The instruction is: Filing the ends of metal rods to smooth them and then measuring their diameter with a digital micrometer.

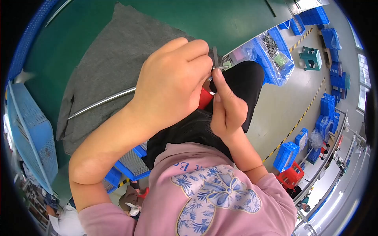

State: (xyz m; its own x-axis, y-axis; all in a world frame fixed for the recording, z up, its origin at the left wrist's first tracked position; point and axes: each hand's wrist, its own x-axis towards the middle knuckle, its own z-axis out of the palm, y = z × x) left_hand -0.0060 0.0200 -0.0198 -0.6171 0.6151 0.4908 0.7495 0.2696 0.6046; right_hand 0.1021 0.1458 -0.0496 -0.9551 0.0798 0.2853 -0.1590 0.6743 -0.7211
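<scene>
A thin shiny metal tube (104,103) slants up to the right above the grey cloth (118,51) spread over the green tabletop (220,19). My left hand (173,80) is closed around it with curled fingers, which hide its middle. Just beyond the knuckles, the tube's slim tip pokes out by a small flat metal strip (215,56) standing upright. My right hand (230,108) is closed too, its thumb raised and pressed to the tip where both hands meet. How the strip and tube join is hidden by the fingers.
Beside the table on the right, a blue bin (271,59) holds plastic bags of small metal parts. A light-blue perforated basket (33,135) stands at left. Across the floor are a green stool (311,59), stacked blue crates (327,104) and a red chair (291,175).
</scene>
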